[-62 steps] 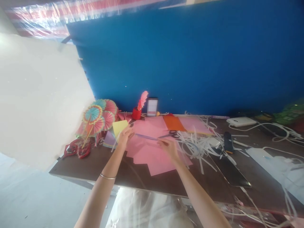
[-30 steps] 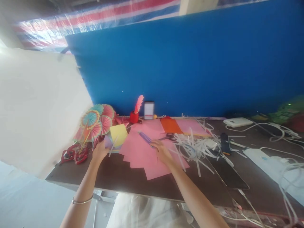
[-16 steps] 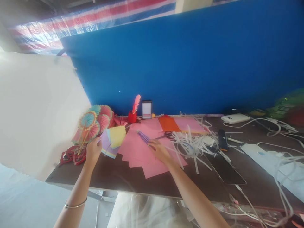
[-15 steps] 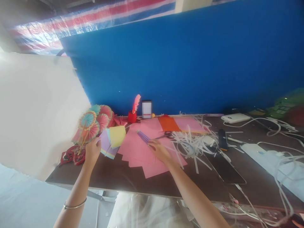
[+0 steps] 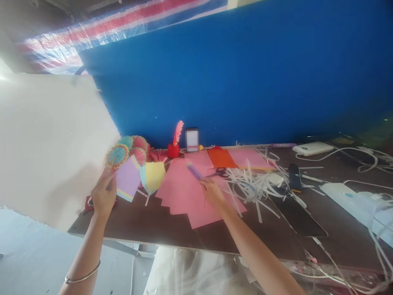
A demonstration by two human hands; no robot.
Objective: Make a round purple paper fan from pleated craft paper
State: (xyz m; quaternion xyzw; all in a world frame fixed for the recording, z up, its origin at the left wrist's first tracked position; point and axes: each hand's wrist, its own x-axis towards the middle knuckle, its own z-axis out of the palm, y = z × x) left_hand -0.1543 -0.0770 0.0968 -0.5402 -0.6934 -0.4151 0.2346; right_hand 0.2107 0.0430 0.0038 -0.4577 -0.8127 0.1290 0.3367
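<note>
A blue panel [image 5: 233, 78] backs the dark table [image 5: 147, 223], beside a white board [image 5: 46, 143] and pale floor [image 5: 27, 250].

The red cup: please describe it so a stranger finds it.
Start at the large blue panel behind the table. At its foot, left of the small upright framed object, stands the red cup. Only it has pink pleated paper rising from its top.

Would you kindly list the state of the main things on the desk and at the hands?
Lilac paper sheet: tilted, held by the left hand.
Slim purple striped bundle: lying on pink sheets, near end at the right hand.
Pink paper sheets: overlapping, spread flat.
White paper strips: loose, tangled.
Black phone: flat, screen dark.
Round coloured paper fans: opened out.
Red cup: upright, holding folded pink paper.
</note>
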